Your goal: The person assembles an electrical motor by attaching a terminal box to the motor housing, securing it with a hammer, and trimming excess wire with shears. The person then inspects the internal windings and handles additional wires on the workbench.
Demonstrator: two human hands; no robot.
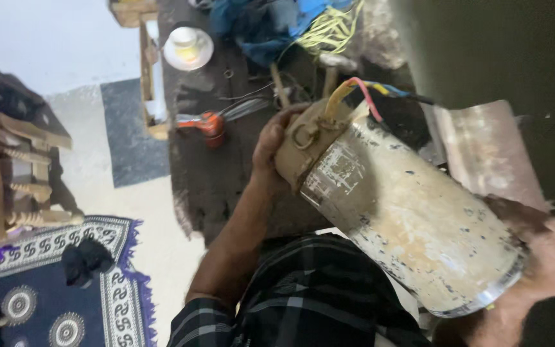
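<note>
Metal motor [399, 212] lies tilted between both hands, left hand [271, 144] gripping its capped end, right hand [547, 254] clasping the base, fingertips hidden.

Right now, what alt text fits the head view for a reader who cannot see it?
Both hands hold a dirty, pale metal cylinder tilted over the lap: left hand at its wired cap, right hand at the base. Behind, a dark workbench carries orange-handled pliers.

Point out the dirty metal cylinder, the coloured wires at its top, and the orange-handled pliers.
metal cylinder [406, 212], head view, middle of its scuffed side wall.
coloured wires [364, 93], head view, on the red wire's bend.
orange-handled pliers [210, 122], head view, on the orange grip.
</note>
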